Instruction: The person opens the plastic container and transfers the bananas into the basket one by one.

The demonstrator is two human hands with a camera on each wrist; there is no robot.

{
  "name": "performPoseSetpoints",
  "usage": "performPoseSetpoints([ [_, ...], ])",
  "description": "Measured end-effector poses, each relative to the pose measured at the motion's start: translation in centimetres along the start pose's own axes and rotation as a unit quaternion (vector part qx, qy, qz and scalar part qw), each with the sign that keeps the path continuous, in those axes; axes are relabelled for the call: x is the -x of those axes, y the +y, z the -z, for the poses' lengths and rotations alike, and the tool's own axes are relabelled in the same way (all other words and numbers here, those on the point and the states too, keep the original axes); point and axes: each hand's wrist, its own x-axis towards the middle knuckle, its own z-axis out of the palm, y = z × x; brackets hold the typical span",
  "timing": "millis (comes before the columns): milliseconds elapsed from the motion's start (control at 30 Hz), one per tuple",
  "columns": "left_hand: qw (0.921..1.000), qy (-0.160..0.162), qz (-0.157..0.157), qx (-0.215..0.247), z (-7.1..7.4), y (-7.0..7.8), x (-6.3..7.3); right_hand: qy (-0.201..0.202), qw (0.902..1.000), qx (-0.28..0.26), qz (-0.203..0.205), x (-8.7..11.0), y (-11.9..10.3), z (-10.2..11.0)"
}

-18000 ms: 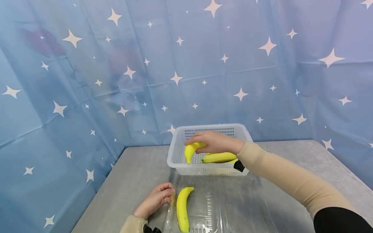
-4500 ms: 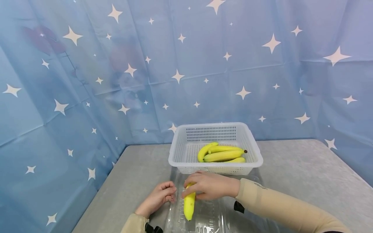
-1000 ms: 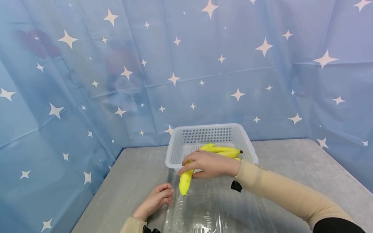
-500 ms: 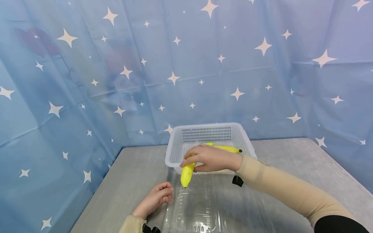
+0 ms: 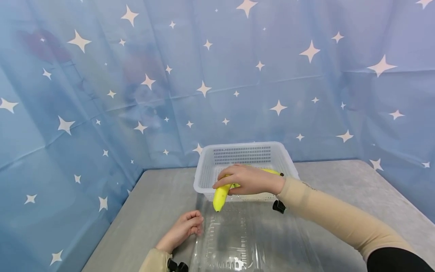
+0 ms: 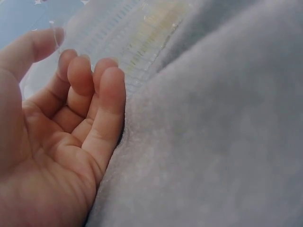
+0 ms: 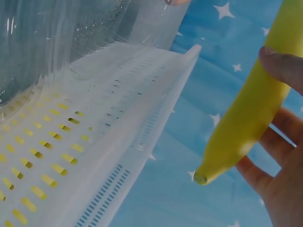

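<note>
My right hand (image 5: 249, 179) grips a yellow banana (image 5: 221, 196) above the front rim of a white slotted basket (image 5: 201, 174). The banana tilts, its lower tip toward me; in the right wrist view the thumb lies on one side and the fingers on the other. Inside the basket lie other bananas (image 5: 272, 171), mostly hidden by that hand. A clear plastic container (image 5: 227, 241) lies in front of the basket. At its left edge my left hand (image 5: 183, 228) has its fingers curled; the left wrist view shows thumb and fingers (image 6: 111, 90) about the clear rim.
The grey table (image 5: 170, 189) carries both containers. Behind and to the left hangs a blue curtain (image 5: 176, 102) with white stars, close behind the basket. Black wrist devices (image 5: 278, 206) sit on both wrists.
Over the last second the held banana rises and moves away from me, toward the basket. Earlier it was over the clear container. The left hand stays at the container's edge.
</note>
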Motion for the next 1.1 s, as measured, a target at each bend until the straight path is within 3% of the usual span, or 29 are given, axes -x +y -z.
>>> performPoseSetpoints([
  [367,0.9999,-0.004,-0.01,-0.011,0.0,0.6,-0.5,0.002,0.9999,-0.01,-0.006,-0.1,1.6,0.6],
  [533,0.9999,0.002,-0.009,-0.012,0.2,0.8,-0.4,-0.01,0.9995,-0.006,-0.028,-0.1,2.2,0.7],
  [767,0.9999,0.0,-0.013,-0.011,0.4,0.4,-0.2,-0.028,0.9974,-0.019,-0.064,-0.3,2.8,0.9],
  [1100,0.9997,-0.006,-0.026,-0.003,0.2,-0.2,-0.2,-0.043,0.9957,-0.018,-0.08,-0.3,3.7,0.5],
])
